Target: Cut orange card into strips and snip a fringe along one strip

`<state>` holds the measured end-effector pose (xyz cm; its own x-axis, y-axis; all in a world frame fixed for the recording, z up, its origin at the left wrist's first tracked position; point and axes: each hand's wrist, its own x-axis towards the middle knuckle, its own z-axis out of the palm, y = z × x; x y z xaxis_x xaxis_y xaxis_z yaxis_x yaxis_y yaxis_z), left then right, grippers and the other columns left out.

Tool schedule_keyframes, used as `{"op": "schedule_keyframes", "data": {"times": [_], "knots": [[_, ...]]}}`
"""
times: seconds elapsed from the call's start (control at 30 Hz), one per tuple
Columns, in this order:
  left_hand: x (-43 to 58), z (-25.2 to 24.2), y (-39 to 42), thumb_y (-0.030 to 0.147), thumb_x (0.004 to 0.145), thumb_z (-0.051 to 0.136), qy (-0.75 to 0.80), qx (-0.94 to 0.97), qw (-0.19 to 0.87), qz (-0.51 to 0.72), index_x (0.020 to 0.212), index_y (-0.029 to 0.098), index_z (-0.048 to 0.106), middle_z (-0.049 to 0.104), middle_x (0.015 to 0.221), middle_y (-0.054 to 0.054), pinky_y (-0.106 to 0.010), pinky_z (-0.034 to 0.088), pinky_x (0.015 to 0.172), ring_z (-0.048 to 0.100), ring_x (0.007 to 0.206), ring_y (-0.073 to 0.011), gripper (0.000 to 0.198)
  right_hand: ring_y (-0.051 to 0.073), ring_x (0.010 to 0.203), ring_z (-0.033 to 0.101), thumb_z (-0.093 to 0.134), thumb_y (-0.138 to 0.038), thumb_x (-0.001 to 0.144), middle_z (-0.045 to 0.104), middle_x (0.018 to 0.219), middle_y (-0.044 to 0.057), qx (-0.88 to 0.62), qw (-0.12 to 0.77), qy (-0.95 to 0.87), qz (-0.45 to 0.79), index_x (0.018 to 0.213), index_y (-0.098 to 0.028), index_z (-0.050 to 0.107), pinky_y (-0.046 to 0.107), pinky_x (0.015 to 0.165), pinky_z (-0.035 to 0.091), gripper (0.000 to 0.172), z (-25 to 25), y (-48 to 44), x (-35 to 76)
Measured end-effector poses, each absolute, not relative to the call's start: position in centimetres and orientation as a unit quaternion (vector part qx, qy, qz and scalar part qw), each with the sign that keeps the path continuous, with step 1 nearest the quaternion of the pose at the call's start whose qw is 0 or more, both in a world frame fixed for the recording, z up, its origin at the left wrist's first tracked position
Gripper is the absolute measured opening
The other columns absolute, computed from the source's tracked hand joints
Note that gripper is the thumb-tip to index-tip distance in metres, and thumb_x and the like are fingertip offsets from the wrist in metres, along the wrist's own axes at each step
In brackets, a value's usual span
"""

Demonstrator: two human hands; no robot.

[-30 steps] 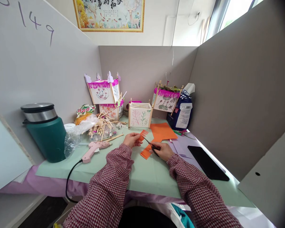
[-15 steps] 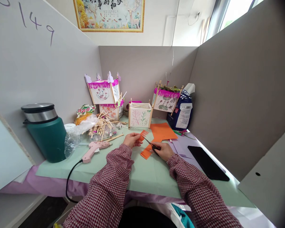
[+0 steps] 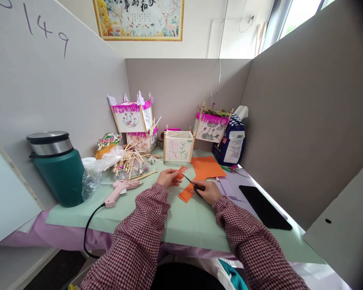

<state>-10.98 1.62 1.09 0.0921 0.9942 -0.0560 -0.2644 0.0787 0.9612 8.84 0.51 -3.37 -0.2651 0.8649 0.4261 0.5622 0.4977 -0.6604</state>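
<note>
My left hand (image 3: pixel 169 178) pinches a small strip of orange paper (image 3: pixel 183 170) whose far edge is cut into a fringe. In my right hand (image 3: pixel 211 192) is a pair of dark-handled scissors (image 3: pixel 196 186), its blades pointing at the strip. Under the scissors on the table lies another orange paper piece (image 3: pixel 186 194). A larger orange sheet (image 3: pixel 208 166) lies just beyond. Straight ahead stands a white box lantern (image 3: pixel 178 148) with stick corners and drawn plants.
At left are a green flask (image 3: pixel 59 173), a pink glue gun (image 3: pixel 121 192) with its cord, and a heap of wooden sticks (image 3: pixel 130 159). Fringed lanterns (image 3: pixel 130 117) stand stacked behind. To the right lie a black phone-like slab (image 3: pixel 264 206) and lilac paper (image 3: pixel 231 189); grey partitions (image 3: pixel 187 88) enclose the table.
</note>
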Motion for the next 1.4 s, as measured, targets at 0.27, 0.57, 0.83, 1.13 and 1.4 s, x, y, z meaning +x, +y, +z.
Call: {"op": "schedule_keyframes", "data": {"times": [0.27,0.57,0.83,1.13,1.4], "knots": [[-10.97,0.97,1.65,0.019,0.071,0.064,0.420,0.428,0.599,0.531,0.075,0.013,0.053,0.060,0.056,0.000,-0.020,0.046,0.042,0.058,0.044,-0.0101,0.013,0.017,0.074,0.063,0.065,-0.034,0.065,0.069,0.087,0.000,-0.459,0.389,-0.774,0.196,0.105,-0.024,0.064,0.026,0.068,0.050,0.041,-3.40,0.46,8.78],[-11.14,0.87,1.95,0.019,0.073,0.062,0.423,0.413,0.588,0.552,0.077,0.012,0.052,0.059,0.056,0.000,-0.020,0.045,0.042,0.058,0.044,-0.0107,0.013,0.016,0.070,0.062,0.064,-0.037,0.065,0.069,0.081,0.000,-0.476,0.379,-0.771,0.188,0.103,-0.022,0.065,0.025,0.064,0.048,0.042,-2.75,-0.05,8.65],[-11.50,0.85,2.19,0.020,0.075,0.060,0.427,0.385,0.577,0.580,0.080,0.012,0.052,0.061,0.060,-0.001,-0.019,0.046,0.043,0.057,0.044,-0.0085,0.012,0.016,0.069,0.061,0.064,-0.040,0.063,0.069,0.079,0.001,-0.473,0.375,-0.770,0.207,0.104,-0.019,0.064,0.025,0.062,0.048,0.046,-2.75,-0.13,8.55],[-11.32,0.95,2.05,0.020,0.074,0.062,0.436,0.382,0.582,0.571,0.079,0.013,0.053,0.061,0.059,-0.001,-0.019,0.045,0.042,0.058,0.044,-0.0093,0.013,0.017,0.071,0.063,0.064,-0.039,0.063,0.069,0.080,0.001,-0.468,0.375,-0.772,0.212,0.103,-0.020,0.065,0.025,0.062,0.049,0.045,-2.94,-0.01,8.61],[-11.16,1.20,1.80,0.019,0.074,0.061,0.434,0.393,0.591,0.555,0.078,0.012,0.053,0.061,0.059,-0.001,-0.020,0.045,0.042,0.057,0.044,-0.0097,0.011,0.017,0.073,0.063,0.066,-0.039,0.062,0.069,0.083,0.002,-0.469,0.379,-0.770,0.210,0.104,-0.021,0.064,0.025,0.065,0.050,0.046,-3.10,0.09,8.69]]}}
